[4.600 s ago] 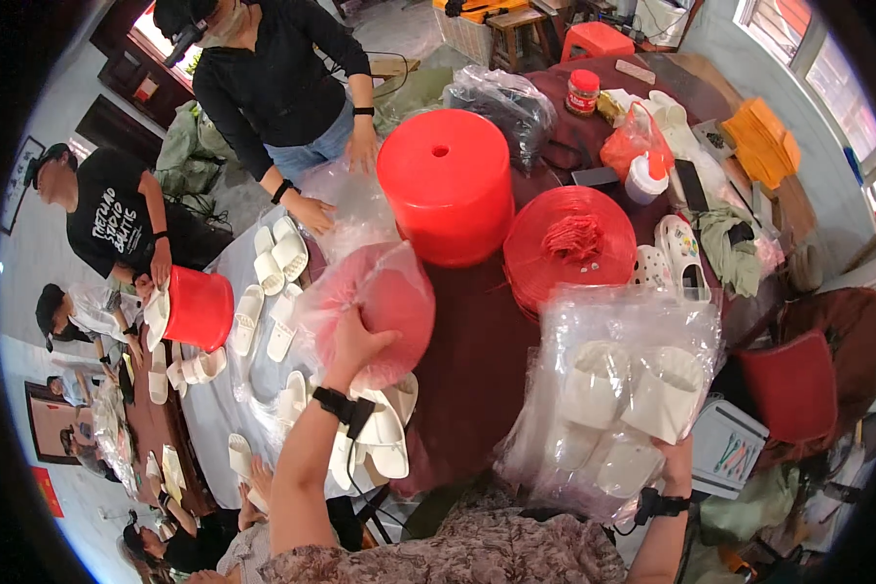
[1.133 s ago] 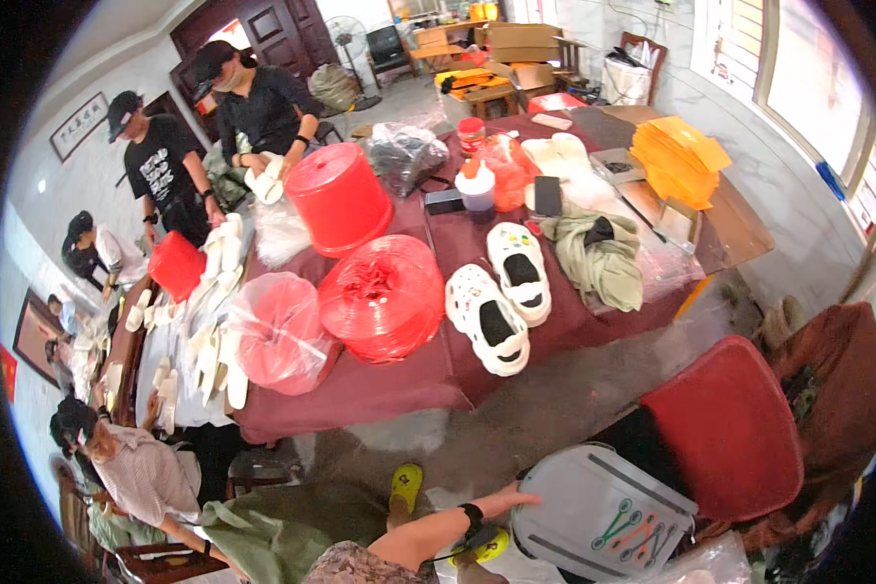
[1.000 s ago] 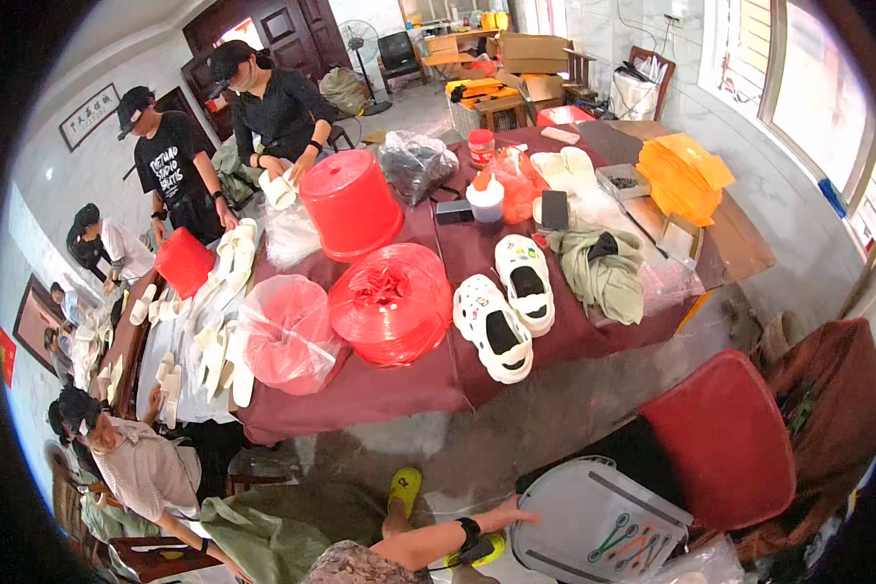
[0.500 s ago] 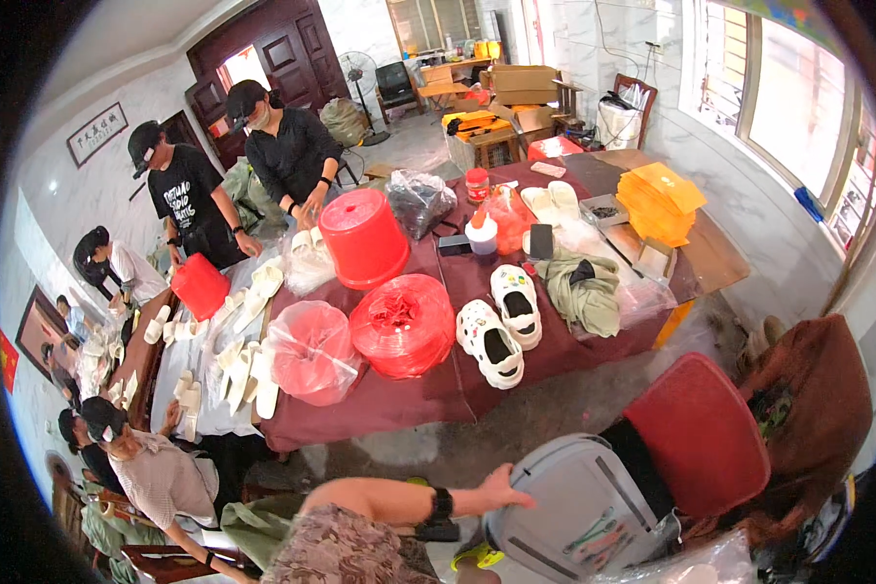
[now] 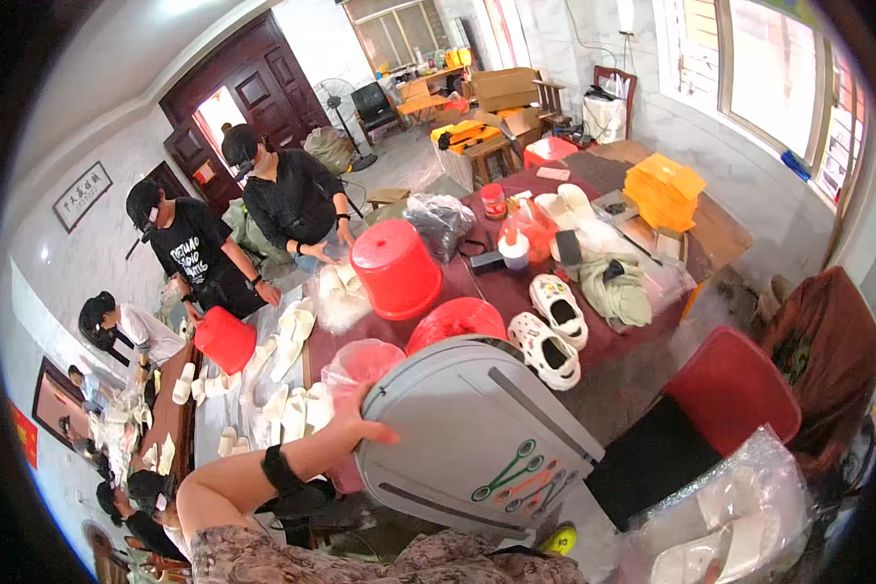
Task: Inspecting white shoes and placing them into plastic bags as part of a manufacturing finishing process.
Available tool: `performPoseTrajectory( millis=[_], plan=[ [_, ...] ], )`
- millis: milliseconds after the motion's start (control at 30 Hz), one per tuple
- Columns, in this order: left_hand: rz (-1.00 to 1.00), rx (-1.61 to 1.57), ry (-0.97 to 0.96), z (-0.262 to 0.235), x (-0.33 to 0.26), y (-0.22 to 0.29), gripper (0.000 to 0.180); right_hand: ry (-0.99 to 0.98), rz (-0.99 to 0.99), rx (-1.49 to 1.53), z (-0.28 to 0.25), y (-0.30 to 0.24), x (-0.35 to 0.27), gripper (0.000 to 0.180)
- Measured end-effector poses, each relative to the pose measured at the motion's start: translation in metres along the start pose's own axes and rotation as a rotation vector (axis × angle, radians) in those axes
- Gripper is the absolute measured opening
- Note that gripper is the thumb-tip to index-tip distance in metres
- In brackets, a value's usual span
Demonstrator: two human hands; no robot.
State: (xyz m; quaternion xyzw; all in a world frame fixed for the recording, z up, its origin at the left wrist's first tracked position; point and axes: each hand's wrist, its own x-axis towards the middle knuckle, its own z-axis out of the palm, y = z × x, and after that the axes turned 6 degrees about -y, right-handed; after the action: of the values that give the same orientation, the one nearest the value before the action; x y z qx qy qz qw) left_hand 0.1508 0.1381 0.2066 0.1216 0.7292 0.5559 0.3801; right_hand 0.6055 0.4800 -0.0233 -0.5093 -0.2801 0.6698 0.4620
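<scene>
In front of the maroon table, left hand grips the grey plastic piece by its rim: thumb on the upper face, other fingers hidden, so can't tell their spread. Piece sits tilted. Right hand out of sight from here. Clear bag of white slippers near the red chair.

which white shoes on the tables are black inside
The pair of charm-dotted clogs on the dark red cloth, seen just past the grey panel in the left hand; the slippers look pale throughout.
</scene>
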Motion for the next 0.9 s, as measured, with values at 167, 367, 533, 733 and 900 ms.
performPoseTrajectory(
  millis=[167, 367, 533, 733, 900],
  plan=[
    [0.160, -0.181, 0.175, -0.125, -0.013, -0.023, 0.094, -0.093, -0.063, 0.028, 0.085, 0.023, -0.048, 0.071],
    [0.184, -0.548, 0.178, -0.274, 0.031, -0.140, 0.070, -0.136, -0.269, -0.057, 0.153, 0.028, -0.100, 0.062],
    [0.165, -0.904, 0.370, -0.283, 0.085, -0.249, 0.065, -0.306, -0.328, -0.086, 0.288, 0.002, -0.178, 0.056],
    [0.126, -1.037, 0.514, -0.254, 0.098, -0.292, 0.061, -0.487, -0.302, -0.228, 0.399, -0.017, -0.214, 0.050],
    [0.096, -1.168, 0.473, -0.240, 0.103, -0.257, 0.056, -0.899, -0.342, -0.311, 0.442, 0.003, -0.135, 0.045]
  ],
)
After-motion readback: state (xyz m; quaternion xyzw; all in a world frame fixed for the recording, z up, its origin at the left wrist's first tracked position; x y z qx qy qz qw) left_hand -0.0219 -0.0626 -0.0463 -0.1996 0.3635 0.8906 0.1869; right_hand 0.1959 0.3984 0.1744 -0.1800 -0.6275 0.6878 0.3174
